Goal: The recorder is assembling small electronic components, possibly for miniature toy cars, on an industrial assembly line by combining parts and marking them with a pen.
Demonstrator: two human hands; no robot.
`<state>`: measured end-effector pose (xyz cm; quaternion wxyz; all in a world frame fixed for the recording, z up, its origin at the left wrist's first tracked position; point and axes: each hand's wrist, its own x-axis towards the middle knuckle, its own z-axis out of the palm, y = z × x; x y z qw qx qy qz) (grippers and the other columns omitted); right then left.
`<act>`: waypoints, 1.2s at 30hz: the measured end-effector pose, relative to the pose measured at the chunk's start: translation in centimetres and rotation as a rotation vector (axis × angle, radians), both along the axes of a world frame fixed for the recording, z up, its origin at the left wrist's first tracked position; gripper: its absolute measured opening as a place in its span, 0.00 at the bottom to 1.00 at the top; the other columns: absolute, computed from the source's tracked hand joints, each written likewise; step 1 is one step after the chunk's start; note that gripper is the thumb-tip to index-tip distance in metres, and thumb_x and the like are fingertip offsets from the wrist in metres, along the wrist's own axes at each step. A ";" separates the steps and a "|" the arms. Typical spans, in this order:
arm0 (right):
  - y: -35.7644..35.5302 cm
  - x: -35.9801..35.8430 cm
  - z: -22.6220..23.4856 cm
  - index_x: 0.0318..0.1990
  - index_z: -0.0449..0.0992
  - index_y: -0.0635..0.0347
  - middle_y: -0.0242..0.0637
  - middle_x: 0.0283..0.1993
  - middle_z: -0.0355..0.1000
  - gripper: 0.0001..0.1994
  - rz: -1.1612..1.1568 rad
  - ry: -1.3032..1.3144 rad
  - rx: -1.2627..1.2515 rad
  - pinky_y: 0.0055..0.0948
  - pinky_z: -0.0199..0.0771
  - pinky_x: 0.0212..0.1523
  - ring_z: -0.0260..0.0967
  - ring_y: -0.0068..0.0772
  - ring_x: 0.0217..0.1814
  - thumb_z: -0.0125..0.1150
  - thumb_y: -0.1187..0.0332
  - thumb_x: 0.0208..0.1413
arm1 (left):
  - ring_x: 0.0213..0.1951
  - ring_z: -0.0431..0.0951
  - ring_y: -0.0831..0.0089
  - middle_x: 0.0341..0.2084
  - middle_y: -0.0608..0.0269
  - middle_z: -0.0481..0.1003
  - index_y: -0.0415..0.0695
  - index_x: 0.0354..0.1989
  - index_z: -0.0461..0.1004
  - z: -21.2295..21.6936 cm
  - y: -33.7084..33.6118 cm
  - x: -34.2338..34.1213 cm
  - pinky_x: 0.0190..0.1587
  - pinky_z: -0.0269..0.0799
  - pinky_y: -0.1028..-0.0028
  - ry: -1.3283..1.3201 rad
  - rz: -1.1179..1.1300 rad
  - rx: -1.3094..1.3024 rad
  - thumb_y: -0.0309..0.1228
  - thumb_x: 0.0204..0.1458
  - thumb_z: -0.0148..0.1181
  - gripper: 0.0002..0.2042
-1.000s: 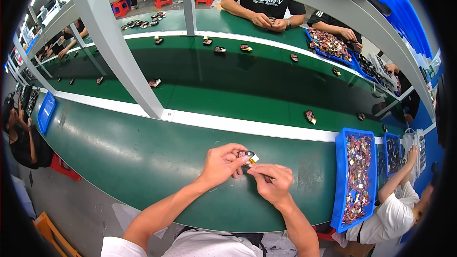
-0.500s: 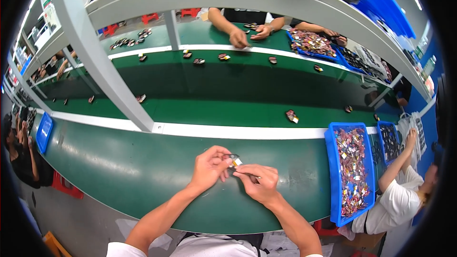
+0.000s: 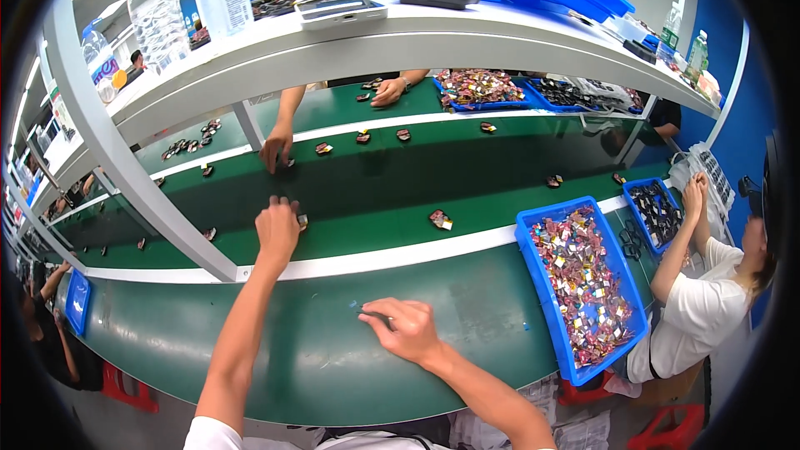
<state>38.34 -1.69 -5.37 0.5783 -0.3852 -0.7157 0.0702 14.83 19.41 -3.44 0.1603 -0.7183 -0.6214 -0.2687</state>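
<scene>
My left hand [image 3: 277, 233] reaches out over the near part of the green conveyor belt [image 3: 367, 229]. Its fingers are bent down around a small black part with a light label [image 3: 302, 222], which shows at the hand's right side; the fingertips are partly blurred. Above the green worktop [image 3: 292, 367], my right hand [image 3: 404, 329] has thumb and forefinger drawn together in a loose pinch. Something small and bluish shows by these fingertips, too small to name. Another such black part, with a yellow and white label [image 3: 441, 219], lies on the belt to the right.
A blue tray [image 3: 523, 242] full of small reddish, labelled pieces stands right, beside a smaller blue tray of black parts [image 3: 654, 208]. A co-worker in white [image 3: 708, 300] sits there. Across the belt, another person's hand [image 3: 277, 148] reaches in. A grey post [image 3: 142, 142] and shelf [image 3: 417, 50] frame the belt.
My left hand has left the worktop and moved forward and left onto the belt with the small black part. The right hand stays over the worktop. The view has tilted up and shifted right.
</scene>
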 end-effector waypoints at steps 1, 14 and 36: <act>0.0 0.0 0.4 0.31 0.82 0.59 0.36 0.31 0.82 0.07 -0.001 0.018 0.000 0.25 0.72 0.21 0.75 0.33 0.20 0.76 0.76 0.44 | 0.29 0.80 0.46 0.34 0.47 0.77 0.38 0.29 0.76 0.9 0.4 0.4 0.32 0.75 0.51 0.026 0.008 0.022 0.35 0.59 0.58 0.12; -0.1 0.0 0.0 0.30 0.82 0.58 0.35 0.30 0.82 0.07 0.008 -0.077 -0.031 0.27 0.73 0.21 0.75 0.33 0.18 0.75 0.74 0.45 | 0.50 0.80 0.49 0.47 0.46 0.78 0.42 0.47 0.79 -1.3 1.6 21.6 0.52 0.76 0.56 -0.393 -0.502 -0.591 0.38 0.51 0.68 0.18; -1.2 -0.4 0.1 0.32 0.83 0.59 0.33 0.27 0.81 0.08 0.051 0.072 -0.288 0.23 0.61 0.16 0.61 0.20 0.11 0.77 0.71 0.46 | 0.16 0.75 0.80 0.20 0.63 0.78 0.34 0.41 0.81 -0.2 -14.1 6.7 0.18 0.66 0.76 -1.119 -0.413 -0.675 0.25 0.56 0.65 0.08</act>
